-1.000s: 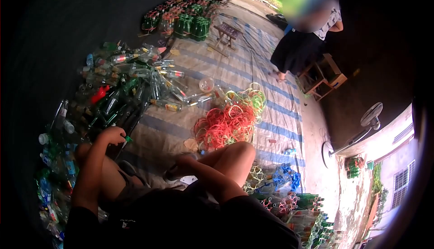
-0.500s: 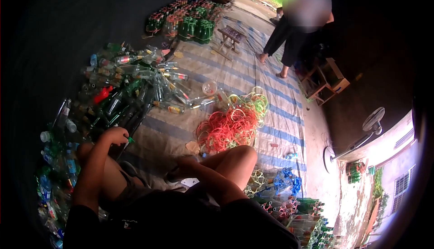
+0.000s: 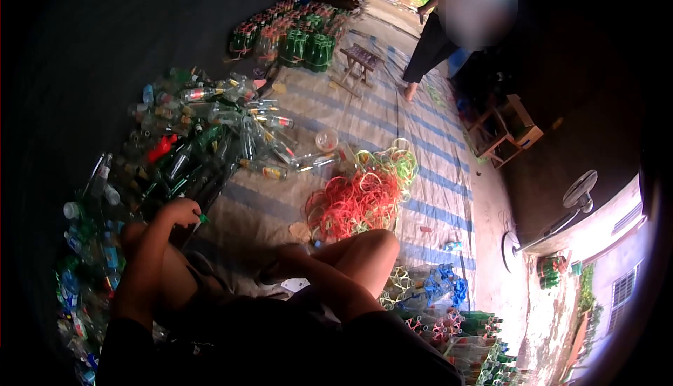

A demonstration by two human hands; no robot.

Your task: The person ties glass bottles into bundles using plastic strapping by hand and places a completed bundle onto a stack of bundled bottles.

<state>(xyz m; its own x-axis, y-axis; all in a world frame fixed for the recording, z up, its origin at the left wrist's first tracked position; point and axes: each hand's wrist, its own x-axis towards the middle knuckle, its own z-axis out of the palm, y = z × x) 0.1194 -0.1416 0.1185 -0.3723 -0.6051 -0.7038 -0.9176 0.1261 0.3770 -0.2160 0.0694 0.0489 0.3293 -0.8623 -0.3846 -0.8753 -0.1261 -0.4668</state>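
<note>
My left hand (image 3: 181, 211) is closed beside the edge of the bottle pile, above my bent left leg. A small bright green piece (image 3: 202, 218) pokes out from its fingers; the rest of that thing is hidden by the hand and shadow. My right hand (image 3: 286, 256) is low in front of my legs, near a dark sandal (image 3: 270, 274). It is in shadow, and its fingers do not show clearly. Nearest to the left hand are loose glass and plastic bottles (image 3: 184, 158). A tangle of red and pale green plastic bands (image 3: 357, 200) lies beyond my right knee.
Bundled bottles stand at the back (image 3: 308, 49) and at my right (image 3: 449, 333). A striped tarp (image 3: 329, 105) covers the floor, with a small stool (image 3: 362, 60) on it. A person (image 3: 438, 46) walks near the far opening. A fan (image 3: 579, 191) and wooden frame (image 3: 506, 130) stand right.
At the far end, the person has taken a step and turned, so the legs are placed differently. My hands stay nearly where they were; the view has shifted slightly.
</note>
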